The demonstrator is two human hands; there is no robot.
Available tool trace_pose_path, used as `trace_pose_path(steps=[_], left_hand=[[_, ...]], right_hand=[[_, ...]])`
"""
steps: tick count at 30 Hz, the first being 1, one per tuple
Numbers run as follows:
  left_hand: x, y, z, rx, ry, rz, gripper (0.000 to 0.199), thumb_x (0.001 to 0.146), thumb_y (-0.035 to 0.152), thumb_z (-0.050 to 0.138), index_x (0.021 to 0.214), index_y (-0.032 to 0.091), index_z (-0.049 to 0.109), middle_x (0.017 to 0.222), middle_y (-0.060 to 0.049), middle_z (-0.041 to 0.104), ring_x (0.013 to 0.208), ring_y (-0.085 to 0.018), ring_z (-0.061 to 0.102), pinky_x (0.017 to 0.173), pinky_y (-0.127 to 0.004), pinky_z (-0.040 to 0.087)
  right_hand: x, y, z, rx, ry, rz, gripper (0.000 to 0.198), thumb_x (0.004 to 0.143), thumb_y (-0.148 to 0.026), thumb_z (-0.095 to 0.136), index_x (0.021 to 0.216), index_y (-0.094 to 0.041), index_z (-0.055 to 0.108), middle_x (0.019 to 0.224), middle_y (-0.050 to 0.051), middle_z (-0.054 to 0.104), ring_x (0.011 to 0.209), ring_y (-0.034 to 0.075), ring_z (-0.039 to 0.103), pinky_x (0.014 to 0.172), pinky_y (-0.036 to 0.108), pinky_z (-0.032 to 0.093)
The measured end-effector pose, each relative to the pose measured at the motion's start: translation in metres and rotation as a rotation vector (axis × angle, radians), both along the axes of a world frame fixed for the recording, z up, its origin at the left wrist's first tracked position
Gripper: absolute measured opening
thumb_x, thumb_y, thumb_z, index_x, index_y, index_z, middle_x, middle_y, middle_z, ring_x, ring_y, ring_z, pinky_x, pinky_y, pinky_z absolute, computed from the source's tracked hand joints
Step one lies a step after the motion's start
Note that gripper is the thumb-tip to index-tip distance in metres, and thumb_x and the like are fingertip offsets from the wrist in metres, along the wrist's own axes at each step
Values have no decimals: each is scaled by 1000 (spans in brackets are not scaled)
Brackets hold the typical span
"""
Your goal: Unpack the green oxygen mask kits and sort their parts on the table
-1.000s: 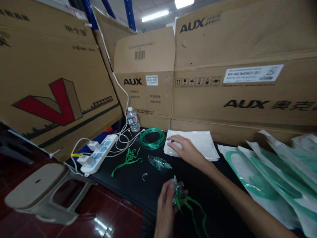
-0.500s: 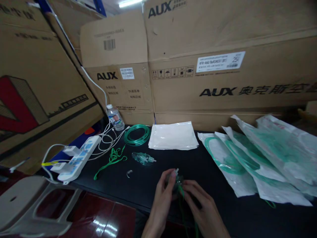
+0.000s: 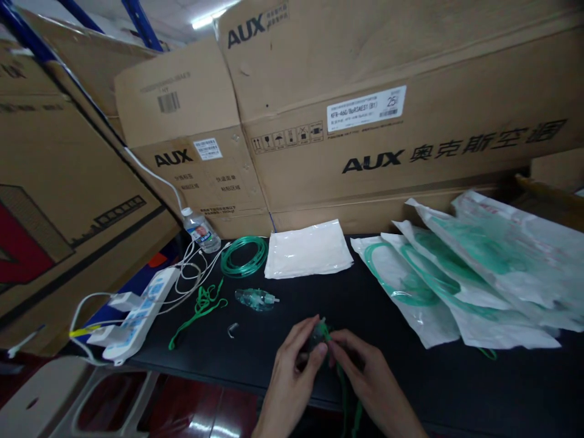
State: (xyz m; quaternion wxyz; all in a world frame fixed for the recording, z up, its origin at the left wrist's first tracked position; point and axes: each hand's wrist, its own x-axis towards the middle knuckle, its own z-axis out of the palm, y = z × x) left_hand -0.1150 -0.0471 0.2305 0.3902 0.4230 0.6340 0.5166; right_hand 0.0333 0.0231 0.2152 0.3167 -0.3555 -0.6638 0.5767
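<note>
Near the table's front edge, my left hand (image 3: 294, 368) is closed around a small clear-green oxygen mask (image 3: 318, 333), mostly covered by the fingers. My right hand (image 3: 360, 362) pinches a green elastic strap (image 3: 326, 331) against the mask; the strap's ends hang down below the hands. Farther left lies a second clear-green mask piece (image 3: 256, 299) with a white tip. A small metal clip-like strip (image 3: 232, 330) rests in front of it. Loose green straps (image 3: 203, 307) lie tangled to the left, and a coil of green tubing (image 3: 244, 257) sits behind.
White flat packages (image 3: 308, 250) lie at the back. Several bagged sets with green tubing (image 3: 424, 292) overlap on the right. A power strip (image 3: 143, 316) with cables and a water bottle (image 3: 201, 231) stand left. Large cardboard boxes (image 3: 296, 182) wall the back; a stool (image 3: 45, 395) is lower left.
The view has shifted and tilted a little. My left hand has turned, its thumb now lower on the mask, and my right fingers have moved up along the strap at the mask.
</note>
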Motion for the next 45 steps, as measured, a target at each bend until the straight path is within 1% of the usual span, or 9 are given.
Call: trace_pose_path(steps=[5,10,17,22,28,33,36,42,45], left_hand=[[-2,-5,-4,60,268,-33,32,93,25,66,123,30,77,132,-7,73,121,-29,69,105,-39,56],[-4,-5,-17,153,430,-19,40,90,15,65,125,31,76,128,-6,75,119,-29,71,107,-43,55],[-1,-5,-16,136,257,90,26,89,28,74,114,31,81,119,-5,78,111,-33,74,107,-44,56],[0,-5,-14,134,232,115,23,88,31,77,110,31,83,120,-6,78,112,-34,74,107,-45,56],[-1,-7,-18,151,262,130,20,91,29,72,109,29,83,120,-5,77,110,-32,75,106,-44,57],[0,-7,-20,155,273,224,20,92,33,72,108,28,83,117,-5,79,107,-32,76,106,-44,57],[0,-7,-20,165,322,187,21,94,30,70,111,29,82,118,-5,79,108,-31,76,105,-42,58],[-6,-8,-32,417,591,51,26,100,20,62,120,25,77,118,-6,79,102,-22,78,94,-30,64],[-9,-7,-36,476,694,37,25,100,16,60,119,21,75,118,-7,79,101,-19,78,94,-26,63]], right_hand=[[0,-1,-5,-111,-26,15,41,98,-53,51,93,-18,72,64,-2,58,60,17,57,59,26,44],[-8,-6,-8,-59,6,21,33,97,-47,56,94,-20,75,79,1,69,78,19,67,75,26,49],[-10,-8,-4,55,-24,-41,35,99,-45,52,86,-21,73,63,-3,58,59,15,58,59,23,46],[-12,-9,-6,76,-14,-24,32,102,-43,47,85,-22,65,77,0,67,71,16,65,69,22,49],[-15,-12,-3,62,-34,27,31,103,-40,45,82,-22,59,76,-1,66,71,16,65,70,22,47],[-18,-18,-2,58,-80,51,30,100,-39,45,78,-22,57,75,0,64,70,17,62,69,25,46],[-19,-18,-3,19,-73,43,31,99,-40,47,76,-22,55,70,-1,60,66,16,59,66,25,44],[-19,-13,-7,-46,-36,-8,35,99,-49,50,80,-21,60,72,0,61,67,17,59,65,25,45],[-19,-14,-9,-91,-3,-23,39,100,-54,47,83,-21,59,63,-4,51,56,14,50,53,24,38]])
